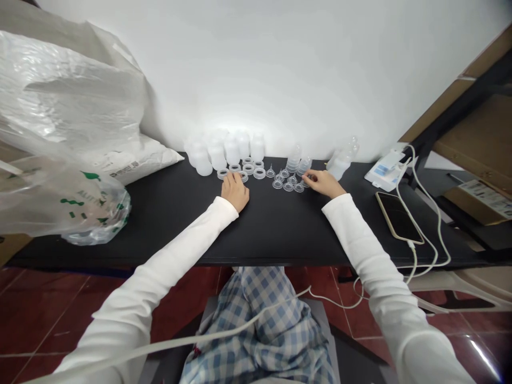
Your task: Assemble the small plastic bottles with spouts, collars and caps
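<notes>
Where the left hand lies: mid-frame, fingers at the near edge of the white rings.
Right hand: right of centre, fingertips beside the clear teats.
Grip: fingertips are small and partly hidden, so I cannot tell whether either hand is clamped on anything.
Bottles: white, grouped behind the rings, upper centre.
Clear caps: stacked behind the teats.
Worktop: black, across mid-frame.
Phone: right of frame.
</notes>
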Motion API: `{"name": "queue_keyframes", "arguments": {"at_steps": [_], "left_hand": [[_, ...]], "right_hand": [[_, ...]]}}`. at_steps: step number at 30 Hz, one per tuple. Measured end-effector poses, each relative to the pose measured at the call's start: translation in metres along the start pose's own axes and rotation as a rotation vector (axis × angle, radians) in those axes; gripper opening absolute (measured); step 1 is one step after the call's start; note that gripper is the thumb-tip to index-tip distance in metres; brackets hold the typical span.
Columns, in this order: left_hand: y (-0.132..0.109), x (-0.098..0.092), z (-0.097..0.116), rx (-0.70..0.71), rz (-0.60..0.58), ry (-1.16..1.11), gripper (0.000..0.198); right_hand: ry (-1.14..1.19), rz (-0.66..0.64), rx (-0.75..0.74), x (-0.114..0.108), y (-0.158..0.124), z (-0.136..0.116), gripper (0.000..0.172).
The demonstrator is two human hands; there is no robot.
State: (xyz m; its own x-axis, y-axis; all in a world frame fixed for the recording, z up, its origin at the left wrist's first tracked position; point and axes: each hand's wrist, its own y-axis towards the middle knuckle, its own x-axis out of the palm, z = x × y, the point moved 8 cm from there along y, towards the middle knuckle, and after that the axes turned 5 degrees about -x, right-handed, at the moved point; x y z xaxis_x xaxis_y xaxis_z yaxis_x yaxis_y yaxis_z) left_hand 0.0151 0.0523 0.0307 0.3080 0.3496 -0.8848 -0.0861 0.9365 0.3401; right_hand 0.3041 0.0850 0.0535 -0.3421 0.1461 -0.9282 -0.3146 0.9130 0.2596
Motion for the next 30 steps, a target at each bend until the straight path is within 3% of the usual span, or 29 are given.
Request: {"name": "queue_keyframes", "arguments": {"at_steps": [5, 9, 11, 16, 22, 26, 30], "left_hand": [[0.007, -0.009, 0.003, 0.067, 0.067, -0.254, 0.034], [0.007, -0.006, 0.006, 0.125, 0.017, -0.700, 0.028], [0.007, 0.007, 0.007, 0.071, -0.100, -0.965, 0.029], [0.007, 0.041, 0.006, -0.249, -0.348, -1.472, 0.031], [0.007, 0.042, 0.008, -0.357, -0.432, -1.670, 0.037], [0.005, 0.038, 0.010, -0.357, -0.431, -1.690, 0.036], [0.004, 0.037, 0.017, -0.342, -0.443, -1.714, 0.033]], "right_hand": [[0.090, 0.001, -0.032, 0.005, 0.003, 0.011, 0.025], [0.092, -0.021, -0.051, 0.009, 0.005, 0.018, 0.024], [0.052, -0.008, -0.067, 0.011, 0.006, 0.019, 0.027], [-0.007, 0.025, -0.033, 0.015, 0.007, 0.025, 0.027], [-0.077, 0.079, 0.027, 0.009, 0.004, 0.026, 0.023], [-0.016, 0.277, 0.026, -0.018, 0.000, 0.012, 0.021], [0.212, 0.569, -0.131, -0.045, -0.010, -0.032, 0.029]]}}
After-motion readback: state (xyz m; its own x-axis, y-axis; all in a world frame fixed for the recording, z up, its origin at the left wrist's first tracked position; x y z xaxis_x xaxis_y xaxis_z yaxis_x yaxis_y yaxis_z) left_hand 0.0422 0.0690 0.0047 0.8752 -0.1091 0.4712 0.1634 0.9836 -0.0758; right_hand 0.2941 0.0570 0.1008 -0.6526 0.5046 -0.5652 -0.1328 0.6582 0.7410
